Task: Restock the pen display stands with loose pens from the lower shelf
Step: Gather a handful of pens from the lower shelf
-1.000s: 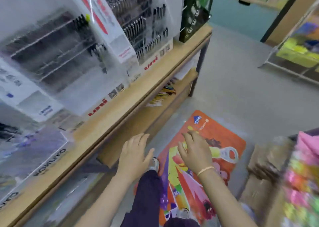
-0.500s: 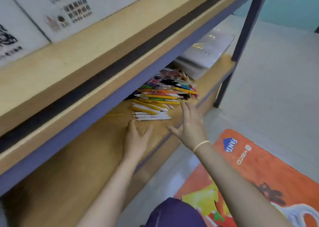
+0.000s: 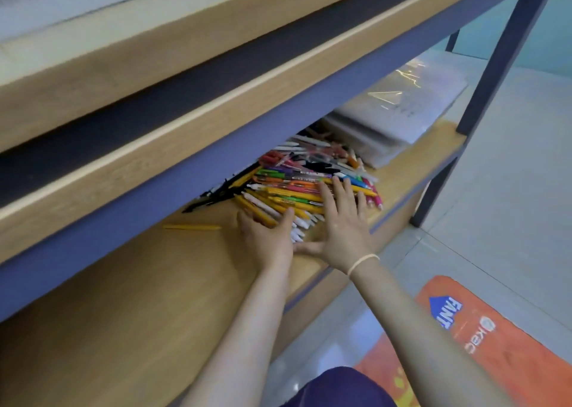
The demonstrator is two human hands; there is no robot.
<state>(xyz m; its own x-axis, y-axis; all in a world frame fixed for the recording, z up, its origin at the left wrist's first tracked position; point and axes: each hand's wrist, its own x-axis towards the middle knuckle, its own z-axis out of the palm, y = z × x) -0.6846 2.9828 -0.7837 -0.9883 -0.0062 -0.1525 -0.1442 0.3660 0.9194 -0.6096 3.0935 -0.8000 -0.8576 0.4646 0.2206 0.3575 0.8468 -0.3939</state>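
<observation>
The pile of pens [image 3: 309,183] lies on the lower shelf [image 3: 130,307], just right of the frame's centre, under the blue rail of the upper shelf [image 3: 216,146]. My left hand [image 3: 266,236] rests at the near left edge of the pile, fingers extended and only slightly bent over the yellow and white barrels; it grips nothing yet. My right hand [image 3: 343,220] lies flat across the near right part of the pile, fingers spread and straight, thumb out along the shelf board.

Handling, as I judge it: each pen is light, stiff and smooth-walled plastic. The barrels are round and will likely roll and slide against one another, so a loose scoop risks spilling. The best hold is probably a bundle taken across the middle of the barrels, both hands closing from opposite sides, with the pens kept parallel. Clips and tips may snag neighbouring pens.

Materials: the shelf board is pale wood-grain laminate, flat and matte. The pens are mixed yellow, orange, green, pink, white and black. One yellow pen [image 3: 192,227] lies apart, left of the pile. A stack of clear plastic sleeves [image 3: 402,109] sits beyond the pile, upper right, glossy and flexible in appearance.
</observation>
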